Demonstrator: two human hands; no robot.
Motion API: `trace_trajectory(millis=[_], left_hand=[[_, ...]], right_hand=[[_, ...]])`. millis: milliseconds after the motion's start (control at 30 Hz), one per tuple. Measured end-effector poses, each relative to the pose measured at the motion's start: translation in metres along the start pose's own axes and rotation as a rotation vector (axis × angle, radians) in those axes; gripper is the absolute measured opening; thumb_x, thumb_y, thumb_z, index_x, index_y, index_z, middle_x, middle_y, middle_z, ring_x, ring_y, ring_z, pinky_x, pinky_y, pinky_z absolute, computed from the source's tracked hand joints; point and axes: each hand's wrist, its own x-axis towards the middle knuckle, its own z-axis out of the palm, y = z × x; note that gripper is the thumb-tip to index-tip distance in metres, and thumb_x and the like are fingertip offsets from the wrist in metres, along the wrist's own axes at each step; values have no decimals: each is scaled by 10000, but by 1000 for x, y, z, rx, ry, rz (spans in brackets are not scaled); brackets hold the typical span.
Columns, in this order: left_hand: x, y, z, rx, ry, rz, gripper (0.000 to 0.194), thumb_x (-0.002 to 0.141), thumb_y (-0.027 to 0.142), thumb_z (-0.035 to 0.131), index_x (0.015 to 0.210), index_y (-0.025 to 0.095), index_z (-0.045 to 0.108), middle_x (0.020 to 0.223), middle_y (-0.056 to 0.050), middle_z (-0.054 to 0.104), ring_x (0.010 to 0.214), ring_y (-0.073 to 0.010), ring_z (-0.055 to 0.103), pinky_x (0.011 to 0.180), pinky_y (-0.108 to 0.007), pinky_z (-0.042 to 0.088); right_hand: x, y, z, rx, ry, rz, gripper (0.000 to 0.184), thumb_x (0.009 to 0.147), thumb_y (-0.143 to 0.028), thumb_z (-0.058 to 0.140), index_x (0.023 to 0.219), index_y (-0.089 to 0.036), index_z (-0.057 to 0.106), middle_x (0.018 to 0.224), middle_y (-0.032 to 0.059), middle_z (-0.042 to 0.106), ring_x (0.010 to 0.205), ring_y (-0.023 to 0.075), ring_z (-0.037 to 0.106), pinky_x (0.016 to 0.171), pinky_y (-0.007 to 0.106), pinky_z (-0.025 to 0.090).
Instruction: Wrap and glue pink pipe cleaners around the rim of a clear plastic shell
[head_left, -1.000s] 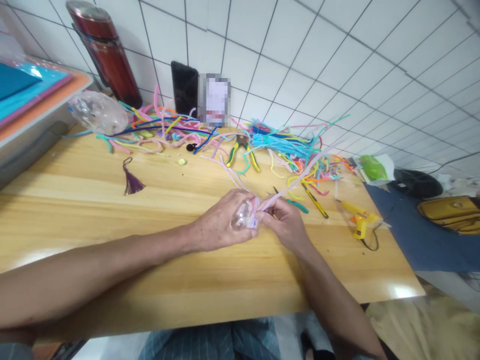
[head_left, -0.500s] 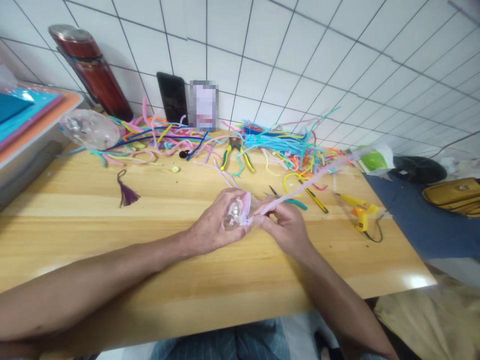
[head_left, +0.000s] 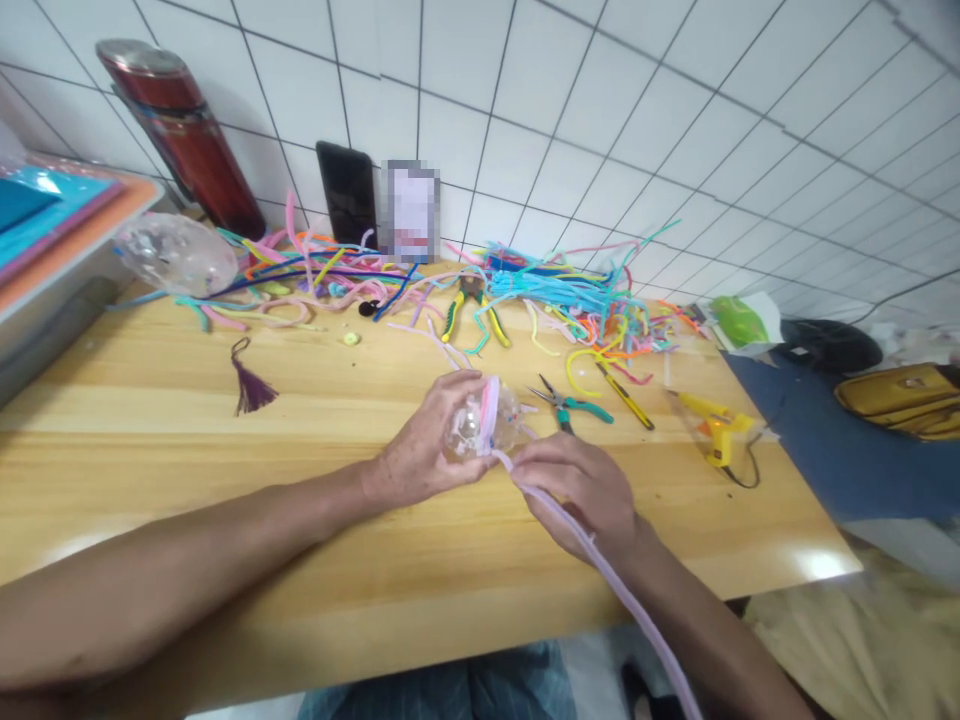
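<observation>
Left hand (head_left: 421, 437) cups the clear ball (head_left: 468, 426) above the table (head_left: 315, 585); right hand (head_left: 581, 492) pinches the lilac pipe cleaner (head_left: 621, 592) close by, tail running down along the forearm. Keeping it taut looks wise here, snug against the band, without squashing the ball.

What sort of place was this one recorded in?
Probably a craft workspace, though whether home or workshop I can't tell: colourful fuzzy stems are heaped along the back of a wooden table, with a yellow glue gun and teal-handled pliers.
</observation>
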Motion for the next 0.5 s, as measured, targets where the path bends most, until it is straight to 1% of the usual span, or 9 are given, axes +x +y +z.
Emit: trace_trajectory(millis=[100, 200, 267, 333, 400, 500], left_hand=[[-1, 0, 0, 25, -21, 19, 834, 911, 303, 812, 1613, 244, 366, 1527, -184, 532, 1498, -369, 512, 1238, -601, 490], [-3, 0, 1, 48, -38, 33, 859, 901, 311, 830, 1618, 245, 361, 1529, -188, 532, 1491, -375, 522, 1231, -612, 502], [-3, 0, 1, 61, -30, 48, 863, 899, 317, 835, 1618, 246, 363, 1519, -187, 544, 1481, -375, 531, 1224, -614, 511], [-4, 1, 1, 72, -17, 63, 864, 899, 318, 837, 1621, 249, 367, 1511, -183, 555, 1479, -375, 531, 1221, -611, 515], [-4, 1, 1, 80, -2, 74, 872, 896, 302, 839, 1627, 253, 367, 1515, -180, 558, 1481, -370, 530, 1224, -606, 514], [-3, 1, 0, 94, 4, 76, 881, 883, 262, 838, 1629, 255, 370, 1535, -185, 545, 1485, -370, 532, 1225, -606, 513]], right_hand=[[-17, -2, -1, -118, 19, -29, 329, 960, -59, 660, 1193, -278, 739, 989, 46, 818, 845, 181, 773, 761, 297, 617], [-32, -9, -2, -206, 39, -38, 178, 1006, -116, 654, 1110, -240, 728, 976, 58, 801, 821, 163, 756, 746, 284, 615], [-38, -16, -2, -217, 48, -59, 105, 1031, -152, 654, 1091, -218, 710, 990, 72, 802, 837, 162, 760, 747, 289, 620], [-40, -22, -1, -219, 58, -78, 91, 1031, -147, 660, 1080, -213, 701, 975, 66, 804, 841, 160, 764, 737, 287, 617], [-42, -24, 0, -229, 42, -70, 110, 1026, -134, 653, 1083, -215, 702, 982, 65, 807, 872, 167, 773, 755, 295, 621], [-43, -17, 1, -219, 35, 30, 131, 1015, -134, 662, 1101, -226, 698, 1012, 71, 812, 904, 188, 780, 808, 322, 641]])
